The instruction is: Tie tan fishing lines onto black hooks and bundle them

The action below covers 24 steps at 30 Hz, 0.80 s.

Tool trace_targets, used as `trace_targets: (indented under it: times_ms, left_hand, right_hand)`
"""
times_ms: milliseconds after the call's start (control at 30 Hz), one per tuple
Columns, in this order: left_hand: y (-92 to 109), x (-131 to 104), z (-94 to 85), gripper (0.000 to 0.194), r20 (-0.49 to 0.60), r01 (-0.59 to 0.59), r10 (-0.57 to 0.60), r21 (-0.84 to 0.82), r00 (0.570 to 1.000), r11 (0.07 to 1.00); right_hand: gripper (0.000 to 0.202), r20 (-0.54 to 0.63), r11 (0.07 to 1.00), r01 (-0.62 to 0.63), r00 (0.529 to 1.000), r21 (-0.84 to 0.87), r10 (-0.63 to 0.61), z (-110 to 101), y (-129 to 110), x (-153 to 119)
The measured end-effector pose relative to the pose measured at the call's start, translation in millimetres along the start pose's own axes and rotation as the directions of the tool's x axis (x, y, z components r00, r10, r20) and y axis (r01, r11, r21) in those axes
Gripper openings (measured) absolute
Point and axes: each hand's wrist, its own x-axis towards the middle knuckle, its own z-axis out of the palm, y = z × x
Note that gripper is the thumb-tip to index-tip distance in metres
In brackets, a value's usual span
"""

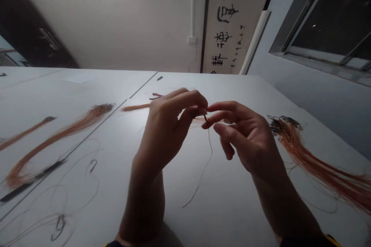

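Note:
My left hand [175, 123] is raised over the white table, its thumb and index finger pinched on a small dark hook [205, 119]. My right hand [246, 135] is close on the right, its fingers apart; the middle fingertip is by the hook's lower end, and the index fingertip is near my left fingers. A thin pale thread [209, 154] hangs from the hook and curves down to the left. Behind my hands lie orange threads, partly hidden.
Orange thread bundles with dark hooks lie at the right [301, 150] and left [63, 131]. A long dark tool [34, 179] is at the left. Loose hooks [59, 227] and curled threads are at the lower left. Red-handled pliers [156, 95] lie behind my left hand.

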Motion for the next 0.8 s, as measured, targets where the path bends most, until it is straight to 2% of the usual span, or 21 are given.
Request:
trace_targets:
  times_ms: [100, 200, 367, 800]
  left_hand:
    - [-0.3, 0.6, 0.9, 0.019, 0.006, 0.006, -0.006, -0.002, 1.000, 1.000]
    - [-0.7, 1.2, 1.3, 0.019, 0.015, -0.005, 0.005, -0.027, 1.000, 1.000]
    - [-1.6, 2.2, 1.3, 0.025, 0.029, -0.013, 0.014, -0.050, 0.999, 0.999]
    - [1.9, 0.6, 1.6, 0.025, -0.002, -0.037, 0.037, -0.002, 0.999, 0.999]
  right_hand:
    - [0.010, -0.050, 0.999, 0.017, 0.999, -0.037, -0.019, -1.0, 1.6, 2.6]
    - [0.011, -0.018, 0.998, 0.000, 1.000, -0.064, -0.002, -0.5, 4.5, 4.5]
    - [0.014, 0.042, 1.000, -0.009, 0.999, 0.008, 0.009, 2.9, 5.5, 4.0]
    - [0.010, 0.028, 0.996, -0.033, 0.999, 0.087, 0.031, 4.6, 7.1, 0.5]
